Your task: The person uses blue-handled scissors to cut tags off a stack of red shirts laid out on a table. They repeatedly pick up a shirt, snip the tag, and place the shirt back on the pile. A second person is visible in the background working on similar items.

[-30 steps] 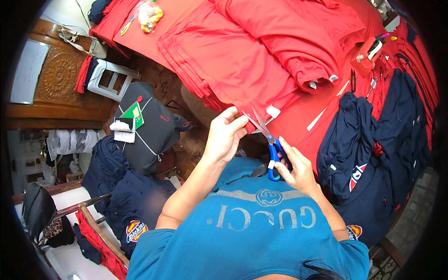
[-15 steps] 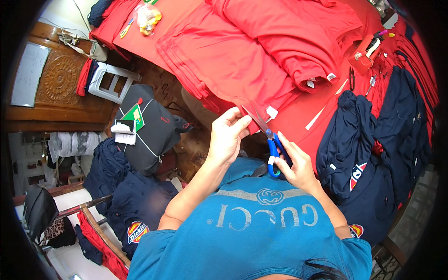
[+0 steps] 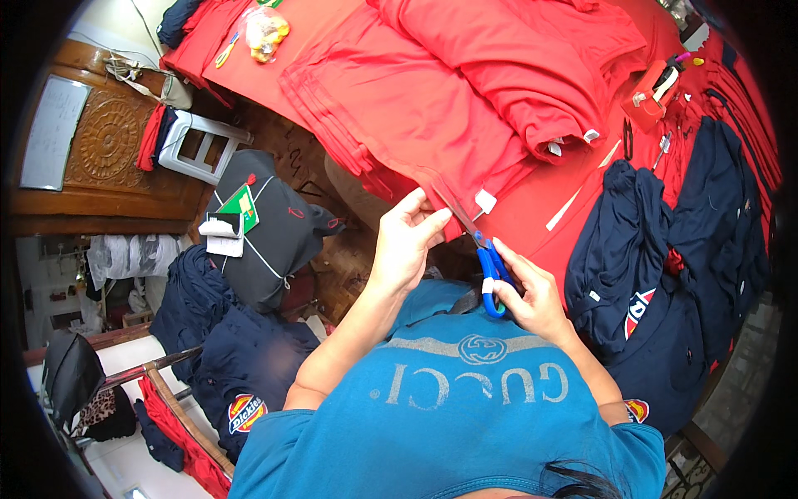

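Observation:
My right hand (image 3: 532,291) grips a pair of blue-handled scissors (image 3: 489,268), fingers and thumb through the loops. Their blades point up and left, lying almost together beside the fingertips of my left hand (image 3: 403,245). That hand is closed in a pinch at the near edge of a red garment (image 3: 391,108) spread on the table. Whether cloth or a loose thread sits between the fingers is too small to tell. Just right of the blades, a small white tag (image 3: 485,200) sticks out from the red cloth.
A folded red pile (image 3: 532,75) lies beyond my hands. Navy garments (image 3: 619,241) hang over the right side, near a red tape dispenser (image 3: 644,104). On the left are a dark wrapped bundle (image 3: 270,224), a white stool (image 3: 195,145) and more navy clothes (image 3: 249,353).
The scissors' blades and handles have drawn closer together. Both hands stay in nearly the same place, and the red cloth has barely shifted.

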Tool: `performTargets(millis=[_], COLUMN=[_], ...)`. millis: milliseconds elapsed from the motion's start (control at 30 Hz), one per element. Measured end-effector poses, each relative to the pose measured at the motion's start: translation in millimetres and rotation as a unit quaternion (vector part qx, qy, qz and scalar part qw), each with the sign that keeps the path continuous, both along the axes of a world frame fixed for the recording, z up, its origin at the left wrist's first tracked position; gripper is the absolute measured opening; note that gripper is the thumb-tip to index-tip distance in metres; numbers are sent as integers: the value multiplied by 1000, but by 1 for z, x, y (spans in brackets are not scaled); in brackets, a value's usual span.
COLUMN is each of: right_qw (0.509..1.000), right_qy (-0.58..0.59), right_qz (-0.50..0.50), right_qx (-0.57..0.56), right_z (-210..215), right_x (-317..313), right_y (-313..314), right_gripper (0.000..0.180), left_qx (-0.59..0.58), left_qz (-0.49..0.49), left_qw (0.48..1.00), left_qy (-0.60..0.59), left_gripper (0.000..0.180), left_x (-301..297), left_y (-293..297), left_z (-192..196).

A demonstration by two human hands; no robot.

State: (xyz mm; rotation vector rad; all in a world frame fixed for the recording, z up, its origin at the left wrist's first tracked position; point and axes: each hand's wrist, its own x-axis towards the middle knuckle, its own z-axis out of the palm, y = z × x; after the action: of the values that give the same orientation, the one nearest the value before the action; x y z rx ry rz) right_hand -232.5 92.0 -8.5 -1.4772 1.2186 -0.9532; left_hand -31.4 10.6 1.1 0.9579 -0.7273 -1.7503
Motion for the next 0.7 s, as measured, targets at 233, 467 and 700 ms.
performTargets(millis=[233, 467, 700], right_qw=[995, 1000, 997], right_qy=[-54, 12, -49], right_qz=[-3, 18, 6], right_qx=[87, 19, 61], right_z=[1, 6, 6], right_x=[-1, 4, 8], right_y=[-13, -19, -35], right_gripper=[50, 54, 53], left_qx=[-3, -42, -46], left_qz=[-19, 36, -10], left_qw=[999, 997, 997], left_qy=[-28, -57, -54], left_gripper=[38, 30, 32], left_x=[1, 17, 4], left_y=[2, -14, -13], left_z=[9, -24, 10])
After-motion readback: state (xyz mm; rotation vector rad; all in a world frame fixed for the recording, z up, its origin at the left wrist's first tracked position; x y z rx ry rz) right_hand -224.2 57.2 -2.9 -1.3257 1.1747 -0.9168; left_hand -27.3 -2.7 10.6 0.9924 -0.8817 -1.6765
